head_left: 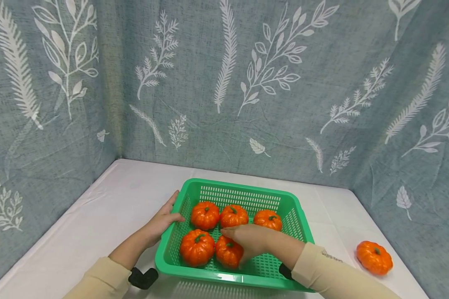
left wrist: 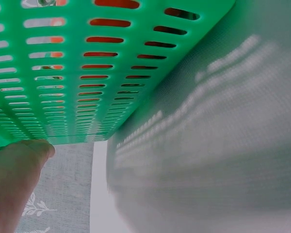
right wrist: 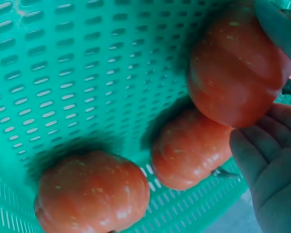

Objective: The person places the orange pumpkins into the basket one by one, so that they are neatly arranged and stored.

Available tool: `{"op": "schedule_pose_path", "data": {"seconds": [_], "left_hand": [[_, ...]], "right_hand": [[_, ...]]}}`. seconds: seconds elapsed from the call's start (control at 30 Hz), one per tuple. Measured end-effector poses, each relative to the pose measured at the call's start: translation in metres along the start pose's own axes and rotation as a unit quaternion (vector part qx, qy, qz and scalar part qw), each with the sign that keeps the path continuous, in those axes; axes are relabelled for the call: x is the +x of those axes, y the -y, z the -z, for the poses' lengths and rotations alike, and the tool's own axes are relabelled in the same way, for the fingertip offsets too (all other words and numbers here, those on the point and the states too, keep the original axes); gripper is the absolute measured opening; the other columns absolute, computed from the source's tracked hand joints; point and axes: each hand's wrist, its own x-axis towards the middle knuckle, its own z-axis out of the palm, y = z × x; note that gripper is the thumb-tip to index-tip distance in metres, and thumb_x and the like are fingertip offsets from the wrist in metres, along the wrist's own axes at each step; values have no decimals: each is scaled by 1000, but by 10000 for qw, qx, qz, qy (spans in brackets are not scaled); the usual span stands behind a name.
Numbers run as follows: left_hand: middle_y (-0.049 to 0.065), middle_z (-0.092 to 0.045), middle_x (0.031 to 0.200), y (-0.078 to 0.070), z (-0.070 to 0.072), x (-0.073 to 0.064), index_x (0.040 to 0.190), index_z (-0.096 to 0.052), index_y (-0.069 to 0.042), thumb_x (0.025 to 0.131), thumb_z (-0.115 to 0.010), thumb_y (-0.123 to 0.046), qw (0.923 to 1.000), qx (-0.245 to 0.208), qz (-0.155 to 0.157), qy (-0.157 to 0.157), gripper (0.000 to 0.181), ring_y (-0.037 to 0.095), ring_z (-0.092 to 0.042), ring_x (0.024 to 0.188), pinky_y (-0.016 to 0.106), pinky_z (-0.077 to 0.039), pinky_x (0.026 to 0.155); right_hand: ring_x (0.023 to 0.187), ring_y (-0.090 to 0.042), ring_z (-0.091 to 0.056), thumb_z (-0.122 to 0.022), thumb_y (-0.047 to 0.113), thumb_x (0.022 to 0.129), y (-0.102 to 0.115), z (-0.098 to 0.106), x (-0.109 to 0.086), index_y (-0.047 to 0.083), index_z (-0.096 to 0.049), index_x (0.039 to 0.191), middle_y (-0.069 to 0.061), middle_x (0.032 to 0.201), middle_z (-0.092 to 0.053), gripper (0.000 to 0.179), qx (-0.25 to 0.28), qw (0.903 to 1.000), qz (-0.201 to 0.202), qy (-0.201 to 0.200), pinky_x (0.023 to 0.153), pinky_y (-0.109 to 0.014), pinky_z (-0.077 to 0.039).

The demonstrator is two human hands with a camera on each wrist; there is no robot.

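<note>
A green plastic basket [head_left: 303, 224] with slotted walls stands on the white table and holds several small orange pumpkins. My left hand [head_left: 160, 222] grips its left rim, thumb over the inside and fingers along the outer wall. Inside the basket, my right hand [head_left: 251, 237] holds the front middle pumpkin [right wrist: 235, 68] between thumb and fingers. To its left sits another pumpkin [head_left: 196, 248] with a green stem. Along the back lie a left pumpkin [head_left: 204, 216], a middle pumpkin [head_left: 233, 216] and a right pumpkin [head_left: 267, 219]. The right hand partly covers the held pumpkin in the head view.
One more pumpkin [head_left: 374, 258] lies outside the basket, near the right edge of the white tabletop [head_left: 142, 182]. A grey-green curtain [head_left: 194, 83] with white leaf prints hangs behind the table and along both sides.
</note>
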Motion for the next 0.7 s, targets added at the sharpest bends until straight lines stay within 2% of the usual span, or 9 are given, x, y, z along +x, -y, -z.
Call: {"op": "schedule_pose_path", "data": {"seconds": [0.17,0.33,0.53,0.7], "left_hand": [[16,5,153,0,0,1,145,16,-9,78,-47,-1,10000,38,20,5,92,38,-8,138,50,-30,105],[15,6,153,-3,3,0,145,16,-8,78,-47,-1,10000,43,-31,2,93,37,-4,139,51,-26,107],[17,5,153,-6,5,1,145,17,-9,78,-47,-1,10000,64,-25,44,93,38,-6,139,51,-27,106],[19,4,153,-5,6,2,145,17,-9,78,-47,-1,9999,50,-25,117,93,39,-7,138,51,-28,106]], "right_hand": [[127,-17,-43,-79,35,66,-3,7,-9,6,-35,141,-3,145,-37,92,388,9991,-2,-148,103,-27,-40],[129,-19,-40,-78,35,68,-13,19,-24,5,-35,141,-5,145,-37,90,793,9954,-144,-516,105,-32,-37],[130,-24,-39,-78,35,67,-26,25,-37,1,-35,140,-10,145,-36,92,974,9906,-319,-907,107,-39,-35],[136,-28,-28,-74,41,70,-38,25,-50,4,-28,143,-10,149,-27,94,1404,9817,-640,-1112,109,-45,-29]]}}
